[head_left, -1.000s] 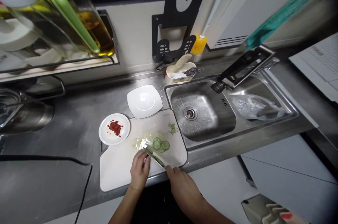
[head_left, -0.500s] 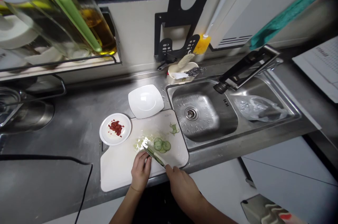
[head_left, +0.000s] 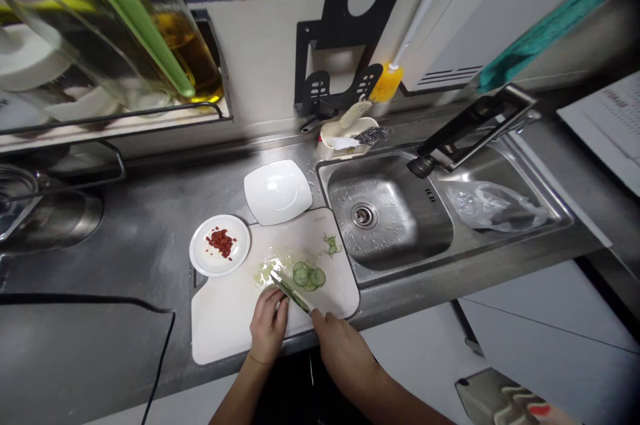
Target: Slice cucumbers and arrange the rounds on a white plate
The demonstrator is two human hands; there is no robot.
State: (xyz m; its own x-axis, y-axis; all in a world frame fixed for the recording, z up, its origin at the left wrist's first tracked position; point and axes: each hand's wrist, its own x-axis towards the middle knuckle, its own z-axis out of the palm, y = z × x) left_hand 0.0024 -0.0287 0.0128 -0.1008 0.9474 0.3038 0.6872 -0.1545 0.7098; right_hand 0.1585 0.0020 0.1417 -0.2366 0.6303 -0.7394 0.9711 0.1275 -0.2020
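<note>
My right hand [head_left: 343,345] is closed round the handle of a kitchen knife [head_left: 286,287], whose blade slants up and to the left over the white cutting board [head_left: 225,321]. My left hand [head_left: 269,319] rests at the blade's tip, fingers curled down on green cucumber [head_left: 297,301] that shows along the blade; the fingers and knife hide part of it. Just beyond the knife, several round cucumber slices [head_left: 309,276] overlap on the board. Thin green peelings [head_left: 331,245] lie near the board's right edge. Wet pale bits are spread near the board's middle.
A small plate with red pieces [head_left: 197,250] overlaps the board's left corner. Behind the board stands a white square dish [head_left: 277,191]. To the right is a steel sink [head_left: 400,231] with a black faucet [head_left: 445,135]. A black cable [head_left: 100,298] crosses the counter at left.
The knife's blade has shifted and tilted slightly near my left fingertips, and the right hand has moved a little with it. The whole view has drifted slightly; the slices and dishes stay in place.
</note>
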